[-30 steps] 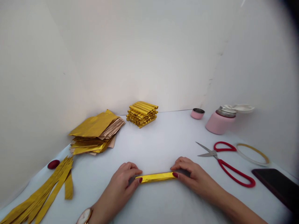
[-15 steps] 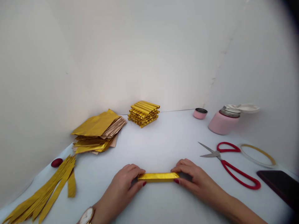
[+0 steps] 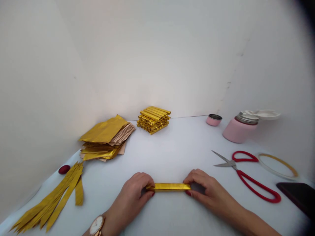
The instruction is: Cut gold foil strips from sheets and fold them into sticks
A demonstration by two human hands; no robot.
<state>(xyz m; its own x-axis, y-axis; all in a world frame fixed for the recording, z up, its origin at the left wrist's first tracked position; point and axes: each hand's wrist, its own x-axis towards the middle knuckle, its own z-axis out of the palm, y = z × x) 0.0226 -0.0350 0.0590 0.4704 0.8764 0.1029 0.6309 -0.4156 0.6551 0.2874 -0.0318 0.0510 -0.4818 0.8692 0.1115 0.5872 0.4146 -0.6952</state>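
Observation:
A narrow folded strip of shiny gold paper [image 3: 169,186] lies crosswise near the front of the white table. My left hand [image 3: 136,190] pinches its left end between thumb and fingers, and a watch is on that wrist. At the right end, my right hand [image 3: 203,186] grips the strip the same way. Farther back stands a stack of gold folded sticks [image 3: 154,119]. To the left are a pile of gold paper sheets [image 3: 105,131] and a bundle of cut gold strips [image 3: 54,200].
Open scissors with red handles [image 3: 258,186] lie on the right, beside a tape roll [image 3: 280,159] and a dark phone [image 3: 299,198]. Behind them are a pink bottle [image 3: 237,130] and a pink cap [image 3: 214,120]. A dark red oval object [image 3: 64,169] lies at left.
The strip appears narrower, its front face less visible between my hands. Both hands keep their hold on its ends. The whole view has shifted slightly, moving most things a little to the right.

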